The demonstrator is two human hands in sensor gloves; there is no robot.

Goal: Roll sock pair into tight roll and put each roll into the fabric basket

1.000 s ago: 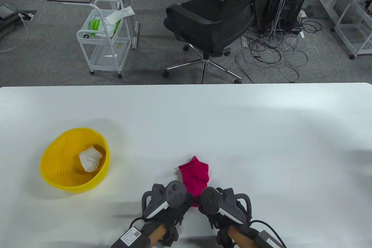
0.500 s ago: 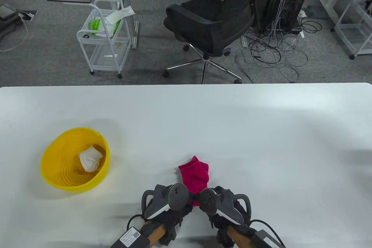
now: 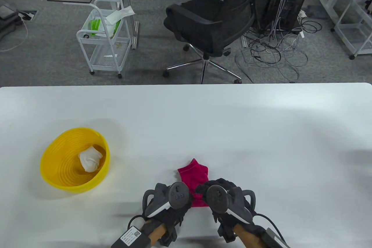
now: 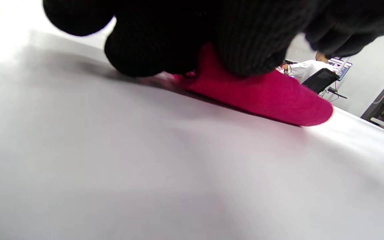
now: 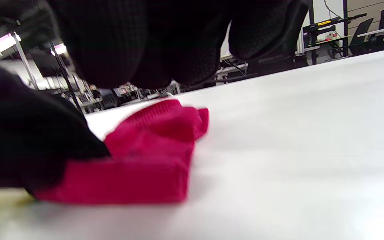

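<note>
Both the left hand (image 3: pixel 170 201) and right hand (image 3: pixel 225 200) curl onto the pink sock pair's (image 3: pixel 194 176) near end: roll evenly toward the tabletop's far edge, keeping it tight.

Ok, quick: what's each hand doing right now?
Left hand: gripping the near end of the pink sock.
Right hand: fingers curled over the same end, gripping it.

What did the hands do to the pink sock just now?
The right hand moved forward over the near end of the magenta sock pair, and the far end slid slightly nearer. The left hand stayed on the sock. The yellow ribbed basket and white sock roll stayed put.
</note>
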